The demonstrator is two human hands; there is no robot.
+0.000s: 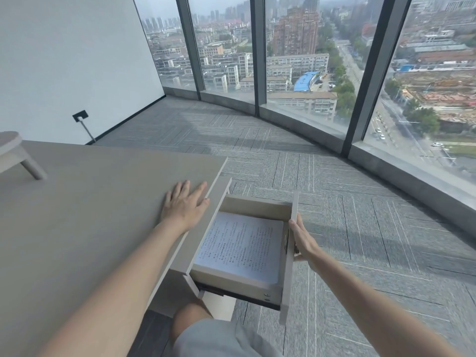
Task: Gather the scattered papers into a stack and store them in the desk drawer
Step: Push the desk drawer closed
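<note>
A stack of printed white papers [242, 247] lies flat inside the open desk drawer [289, 256], which juts out from the right side of the beige desk [85, 215]. My left hand [184, 206] rests palm down on the desk top near its right edge, fingers spread, holding nothing. My right hand [302, 240] lies flat against the outer face of the drawer front, fingers straight, not wrapped around anything.
A small round stool-like stand [15, 153] sits on the desk at the far left. Grey carpet [360, 228] stretches right of the drawer to curved floor-to-ceiling windows [296, 60]. My knee in grey shorts [219, 336] is below the drawer.
</note>
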